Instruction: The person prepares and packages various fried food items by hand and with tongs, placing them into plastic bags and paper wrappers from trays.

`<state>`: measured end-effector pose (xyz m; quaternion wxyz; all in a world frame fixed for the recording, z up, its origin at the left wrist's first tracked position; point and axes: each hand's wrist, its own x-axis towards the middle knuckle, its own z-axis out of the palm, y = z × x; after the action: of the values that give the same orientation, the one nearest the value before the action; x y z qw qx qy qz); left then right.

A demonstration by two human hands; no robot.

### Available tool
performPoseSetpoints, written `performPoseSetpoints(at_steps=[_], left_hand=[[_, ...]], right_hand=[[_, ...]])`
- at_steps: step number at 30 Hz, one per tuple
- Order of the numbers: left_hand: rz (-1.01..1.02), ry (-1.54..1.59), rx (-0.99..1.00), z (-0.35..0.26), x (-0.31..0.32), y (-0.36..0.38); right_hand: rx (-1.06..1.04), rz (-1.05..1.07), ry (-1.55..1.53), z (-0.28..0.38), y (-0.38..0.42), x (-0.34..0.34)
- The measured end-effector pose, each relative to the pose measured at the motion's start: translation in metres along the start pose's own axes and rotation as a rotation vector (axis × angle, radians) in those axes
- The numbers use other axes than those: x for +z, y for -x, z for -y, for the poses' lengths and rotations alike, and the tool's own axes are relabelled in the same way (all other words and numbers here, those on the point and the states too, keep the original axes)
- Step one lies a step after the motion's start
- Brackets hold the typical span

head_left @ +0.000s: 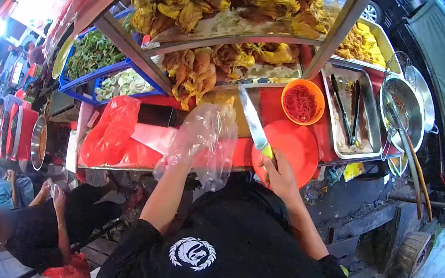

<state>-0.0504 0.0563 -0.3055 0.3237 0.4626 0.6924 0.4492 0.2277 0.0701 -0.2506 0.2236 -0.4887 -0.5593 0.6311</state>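
Note:
My right hand [283, 176] is closed round the yellow-green handle of a knife [254, 122], its blade pointing up and away to the left. Beneath the knife and hand lies a round red plate [295, 148]. Behind the plate sits an orange bowl [302, 102] of red shreds. A clear plastic bag [210, 137] covers my left hand [188, 148], whose fingers are blurred by the plastic. Just left of that bag are a white sheet [154, 137] and a red plastic bag [111, 130].
Yellow chicken pieces [197, 74] fill the framed display. A metal tray [359, 123] with black tongs stands at the right, beside strainers [403, 112] with long handles. Blue baskets [80, 89] hold greens at the left. People sit at lower left, one in black [36, 232].

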Motion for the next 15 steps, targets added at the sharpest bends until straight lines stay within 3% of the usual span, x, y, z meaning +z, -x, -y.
performPoseSetpoints(at_steps=[2,6,13,15], left_hand=[[0.008,-0.006,-0.02,-0.004,-0.014,0.009],[-0.013,-0.03,-0.041,-0.003,-0.037,0.01],[0.113,-0.18,-0.116,-0.012,-0.053,0.01],[0.158,-0.203,-0.091,-0.009,-0.049,0.001]], right_hand=[[0.054,0.053,0.047,0.013,-0.002,0.01],[-0.205,0.019,0.301,-0.025,-0.024,0.024],[-0.093,0.004,0.308,-0.01,-0.016,0.043],[-0.096,-0.079,0.43,-0.017,-0.014,0.051]])
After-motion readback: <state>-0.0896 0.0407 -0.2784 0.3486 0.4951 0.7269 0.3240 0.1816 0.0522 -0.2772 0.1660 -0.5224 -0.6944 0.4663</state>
